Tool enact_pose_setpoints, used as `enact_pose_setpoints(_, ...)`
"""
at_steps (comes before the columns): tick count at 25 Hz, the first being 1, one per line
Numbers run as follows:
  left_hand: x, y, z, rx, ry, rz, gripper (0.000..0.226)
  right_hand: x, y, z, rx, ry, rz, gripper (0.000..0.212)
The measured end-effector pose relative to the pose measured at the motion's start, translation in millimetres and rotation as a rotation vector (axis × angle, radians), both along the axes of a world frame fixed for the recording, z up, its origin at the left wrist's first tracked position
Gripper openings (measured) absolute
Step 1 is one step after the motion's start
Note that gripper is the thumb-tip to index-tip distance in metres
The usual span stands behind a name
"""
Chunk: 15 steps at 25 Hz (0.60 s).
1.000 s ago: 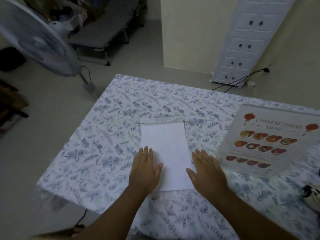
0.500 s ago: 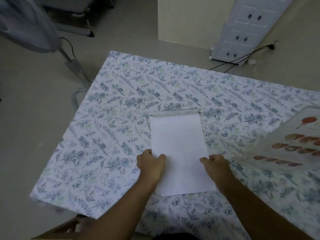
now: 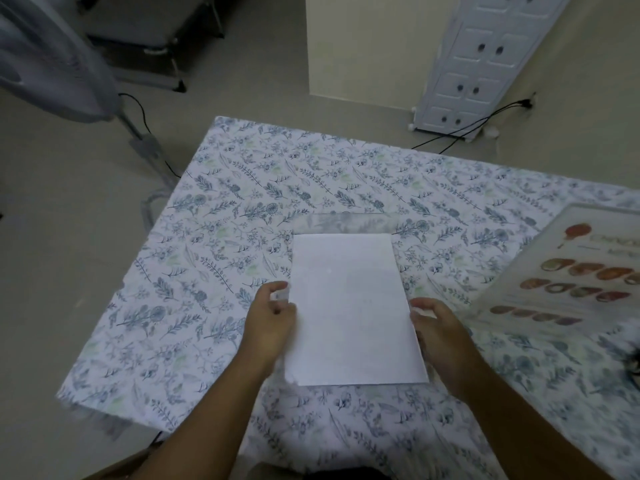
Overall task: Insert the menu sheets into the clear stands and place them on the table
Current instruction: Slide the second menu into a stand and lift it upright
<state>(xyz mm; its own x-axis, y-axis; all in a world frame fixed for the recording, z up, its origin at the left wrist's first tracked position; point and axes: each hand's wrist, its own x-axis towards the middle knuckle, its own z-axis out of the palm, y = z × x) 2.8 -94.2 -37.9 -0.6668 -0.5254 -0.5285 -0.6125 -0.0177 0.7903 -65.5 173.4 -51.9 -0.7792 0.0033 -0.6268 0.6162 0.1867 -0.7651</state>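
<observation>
Here, 2 hands — left hand [image 3: 273, 318], right hand [image 3: 438, 332] — pinching white sheet [image 3: 349, 306], print hidden.

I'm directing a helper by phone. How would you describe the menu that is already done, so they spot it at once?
Start at the table under the blue floral tablecloth and go to its right edge. There lies the clear stand holding a printed menu sheet, with rows of coloured food pictures. The blank white sheet at the centre, held between the left hand and right hand, shows no print.
</observation>
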Motion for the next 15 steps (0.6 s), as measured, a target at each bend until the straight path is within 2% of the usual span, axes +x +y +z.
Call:
enact_pose_setpoints(2,1,-7,11,0.031,0.068,-0.009,0.031,-3,12,14,-0.158,0.036,-0.017,0.017)
enact_pose_setpoints(5,-4,-17,31,0.13,0.227,-0.087,0.049,-11,24,34,-0.18,0.301,0.08,0.026)
enact_pose_setpoints(7,-15,-22,44,-0.001,0.334,-0.208,0.04,-22,22,50,-0.092,0.482,0.127,0.039)
enact_pose_setpoints(8,-23,-24,51,-0.08,0.384,-0.252,0.031,-30,19,59,-0.009,0.574,0.127,0.038)
enact_pose_setpoints(11,-53,-30,65,-0.276,0.49,-0.248,0.02,-57,4,83,0.234,0.791,0.074,0.015)
enact_pose_setpoints(14,-81,-35,69,-0.465,0.545,-0.249,0.016,-75,-8,93,0.213,0.828,0.062,0.009)
enact_pose_setpoints(15,-86,-37,67,-0.457,0.537,-0.251,0.017,-77,-11,94,0.177,0.803,0.052,0.01)
